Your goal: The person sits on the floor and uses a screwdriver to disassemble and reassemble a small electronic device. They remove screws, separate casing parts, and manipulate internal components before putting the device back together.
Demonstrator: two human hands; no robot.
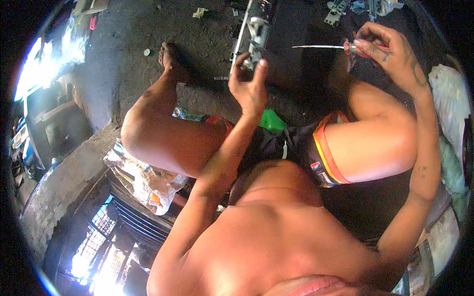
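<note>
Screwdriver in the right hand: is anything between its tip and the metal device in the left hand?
Nothing visible stands between them. The screwdriver in the right hand points left toward the metal device in the left hand; dark floor shows in the gap.

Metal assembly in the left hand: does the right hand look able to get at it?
Probably yes: the right hand holds a red-handled tool pointing toward the metal assembly; nothing visible stands between, and the left hand grips only the assembly's near end.
</note>
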